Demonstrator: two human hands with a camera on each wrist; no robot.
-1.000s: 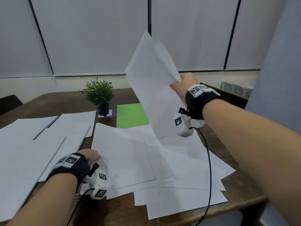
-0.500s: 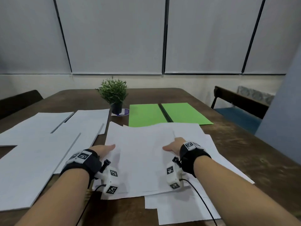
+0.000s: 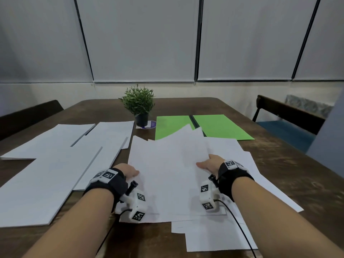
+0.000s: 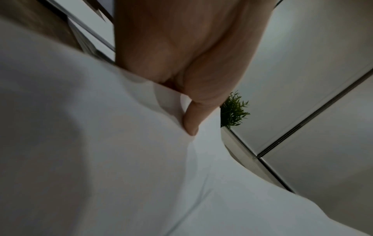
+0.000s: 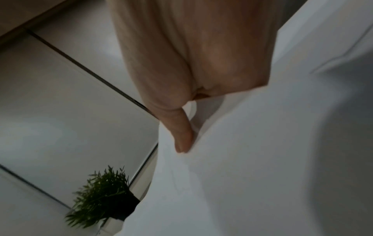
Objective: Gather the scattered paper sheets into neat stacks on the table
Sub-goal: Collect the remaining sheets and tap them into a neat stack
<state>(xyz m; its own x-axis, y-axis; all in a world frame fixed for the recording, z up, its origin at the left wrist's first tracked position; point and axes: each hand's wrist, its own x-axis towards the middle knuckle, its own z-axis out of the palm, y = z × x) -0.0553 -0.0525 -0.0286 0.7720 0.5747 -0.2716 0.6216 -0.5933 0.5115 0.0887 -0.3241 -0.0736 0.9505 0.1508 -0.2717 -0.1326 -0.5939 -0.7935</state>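
A loose batch of white paper sheets lies in front of me on the wooden table, its far edge fanned and lifted a little. My left hand grips the batch's left edge. In the left wrist view its thumb presses on top of the white paper, with the fingers hidden under it. My right hand grips the right edge the same way, thumb on top of the paper. More white sheets stick out askew beneath, to the right and toward me.
Overlapping white sheets cover the table's left side. Two green sheets lie at the back right, partly under the white batch. A small potted plant stands at the back centre. A dark chair stands to the right of the table.
One second ago my right hand held a sheet high in the air. It came down onto the pile, and now both hands grip the batch's sides with its far edge raised.
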